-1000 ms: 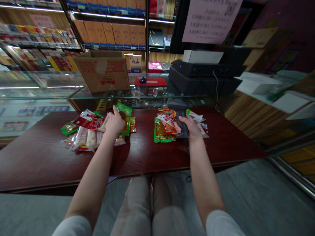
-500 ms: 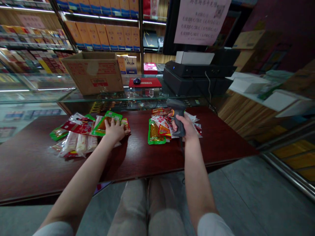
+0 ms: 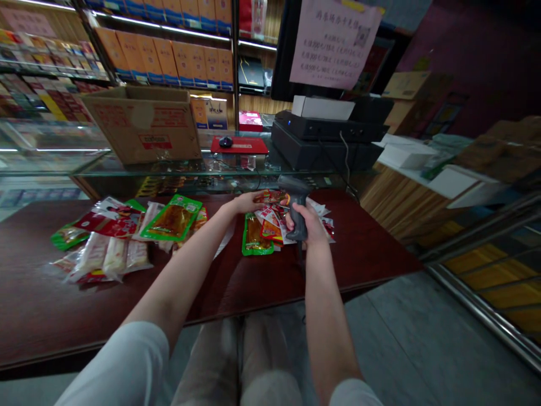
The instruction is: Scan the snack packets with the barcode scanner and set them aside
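My right hand [image 3: 310,223] is wrapped round the handle of a dark barcode scanner [image 3: 299,207], its head pointing left over the packets. My left hand [image 3: 249,201] reaches across to the right pile, its fingers closed at the left end of a red snack packet [image 3: 270,196]; the fingertips are partly hidden. Below it lies a green-edged snack packet [image 3: 257,235], beside red-and-white packets [image 3: 273,225] under the scanner. In the left pile, another green-edged packet [image 3: 173,218] rests on top, near a red packet [image 3: 110,217] and pale sticks in clear wrap [image 3: 93,254].
The dark red table [image 3: 253,282] meets a glass counter [image 3: 169,175] holding a cardboard box [image 3: 143,127], a mouse [image 3: 225,142] on a red mat [image 3: 253,145], and a black cash drawer [image 3: 321,149] below a monitor [image 3: 279,51]. A cable hangs from the scanner.
My left hand has left the green-edged packet on the left pile and moved right to the red packet beside the scanner. My right hand still holds the scanner. The view has shifted slightly.
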A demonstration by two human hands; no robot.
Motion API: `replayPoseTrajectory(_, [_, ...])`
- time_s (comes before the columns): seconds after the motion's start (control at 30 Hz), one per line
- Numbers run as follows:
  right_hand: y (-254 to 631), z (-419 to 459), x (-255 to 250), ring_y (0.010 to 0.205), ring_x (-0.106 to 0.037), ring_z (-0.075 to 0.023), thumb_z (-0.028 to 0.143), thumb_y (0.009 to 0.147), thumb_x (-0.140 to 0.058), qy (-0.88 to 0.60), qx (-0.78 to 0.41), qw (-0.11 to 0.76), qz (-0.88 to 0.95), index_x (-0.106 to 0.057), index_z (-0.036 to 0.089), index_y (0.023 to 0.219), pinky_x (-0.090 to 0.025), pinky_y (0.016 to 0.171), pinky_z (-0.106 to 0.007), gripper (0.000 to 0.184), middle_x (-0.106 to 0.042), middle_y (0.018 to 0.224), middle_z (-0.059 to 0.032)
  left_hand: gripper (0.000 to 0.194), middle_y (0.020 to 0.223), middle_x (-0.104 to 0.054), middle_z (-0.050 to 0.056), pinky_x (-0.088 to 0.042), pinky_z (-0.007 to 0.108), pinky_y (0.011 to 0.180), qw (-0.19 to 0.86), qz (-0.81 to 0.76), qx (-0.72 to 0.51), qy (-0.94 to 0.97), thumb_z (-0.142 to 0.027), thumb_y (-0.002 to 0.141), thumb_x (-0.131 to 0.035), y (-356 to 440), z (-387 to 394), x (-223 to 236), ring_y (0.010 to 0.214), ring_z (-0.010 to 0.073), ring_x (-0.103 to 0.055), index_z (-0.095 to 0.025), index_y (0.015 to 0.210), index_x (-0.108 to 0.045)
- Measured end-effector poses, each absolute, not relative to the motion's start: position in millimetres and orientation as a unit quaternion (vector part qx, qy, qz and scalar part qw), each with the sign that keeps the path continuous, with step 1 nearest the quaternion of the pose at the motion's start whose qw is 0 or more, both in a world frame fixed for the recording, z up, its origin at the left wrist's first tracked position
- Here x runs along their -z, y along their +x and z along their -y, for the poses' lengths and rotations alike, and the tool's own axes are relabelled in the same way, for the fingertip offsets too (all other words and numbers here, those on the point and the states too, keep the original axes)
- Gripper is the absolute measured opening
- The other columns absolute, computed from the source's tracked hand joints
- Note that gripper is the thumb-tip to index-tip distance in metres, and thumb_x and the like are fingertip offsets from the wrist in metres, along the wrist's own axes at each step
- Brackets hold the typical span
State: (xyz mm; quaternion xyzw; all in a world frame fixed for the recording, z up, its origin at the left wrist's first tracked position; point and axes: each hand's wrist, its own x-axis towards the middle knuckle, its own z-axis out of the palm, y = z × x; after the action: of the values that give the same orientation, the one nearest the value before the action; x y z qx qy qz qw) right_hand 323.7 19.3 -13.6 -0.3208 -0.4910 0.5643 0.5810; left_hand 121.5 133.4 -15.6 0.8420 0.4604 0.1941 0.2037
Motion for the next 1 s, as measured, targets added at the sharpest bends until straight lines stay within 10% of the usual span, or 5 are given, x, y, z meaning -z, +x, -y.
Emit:
replayPoseTrajectory(0.4, [322, -15, 6, 0.042, -0.045, -0.0085, 0.045, 0.073, -0.07, -0.346, -0.578, 0.555, 0.487, -0.055, 0.021, 0.098, -0.036, 0.04, -0.022, 0.037, -0.061, 0.062, 0.0053, 0.027, 0.101, -0.071, 0.013, -0.051, 0.045, 0.092, 0.105, -0.585, -0.264, 0.759, -0.035, 0.097, -0.041, 79, -95, 15, 0.103, 0.031, -0.069, -0.021, 0.094, -0.064])
replayPoseTrajectory(0.6, [317, -9, 5, 0.039, -0.043, -0.0087, 0.048, 0.076, -0.069, -0.353, -0.583, 0.518, 0.517, -0.057, 0.019, 0.095, -0.034, 0.039, -0.021, 0.037, -0.056, 0.05, 0.0063, 0.006, 0.094, -0.071, 0.005, -0.06, 0.048, 0.081, 0.483, -0.485, -0.506, 0.525, -0.027, 0.094, -0.041, 40, -64, 7, 0.086, 0.0218, -0.075, -0.023, 0.098, -0.043])
replayPoseTrajectory(1.0, [300, -3, 4, 0.039, -0.047, -0.0115, 0.046, 0.074, -0.072, -0.369, -0.573, 0.46, 0.57, -0.047, 0.023, 0.089, -0.036, 0.04, -0.024, 0.037, -0.057, 0.048, 0.0065, 0.045, 0.127, -0.067, 0.008, -0.054, 0.056, 0.096, 0.546, -0.368, -0.57, 0.491, -0.026, 0.074, -0.065, 7, -21, 17, 0.103, 0.0253, -0.073, -0.025, 0.117, -0.052])
